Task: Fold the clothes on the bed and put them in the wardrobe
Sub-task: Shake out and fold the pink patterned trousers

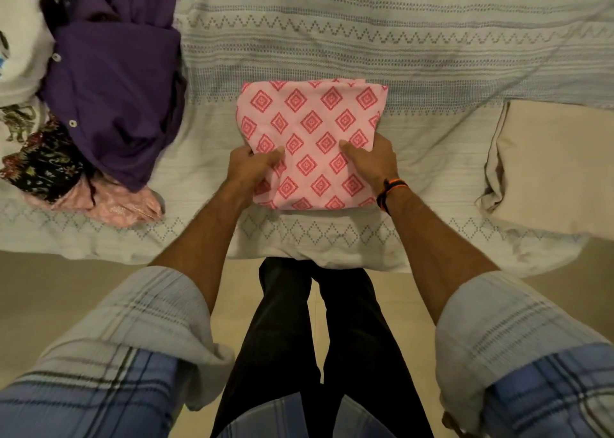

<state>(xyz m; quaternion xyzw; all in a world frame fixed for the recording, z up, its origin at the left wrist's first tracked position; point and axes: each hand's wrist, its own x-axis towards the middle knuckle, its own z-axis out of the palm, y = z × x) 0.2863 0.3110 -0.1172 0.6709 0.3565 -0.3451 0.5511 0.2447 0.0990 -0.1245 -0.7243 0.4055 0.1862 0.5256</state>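
I have the folded pink cloth (312, 141) on the bed (432, 55), near its front edge. My left hand (252, 166) and right hand (372, 161) grip its sides, thumbs on top. It's light and floppy, so I'd support it from underneath when lifting.

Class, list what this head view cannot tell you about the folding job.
- Wardrobe: nowhere in the head view.
- Fingers of left hand and right hand: tucked under the pink patterned garment.
- Clothes pile: cut by the left edge; the purple shirt covers the rest.
- Beige pillow: cut by the right edge.
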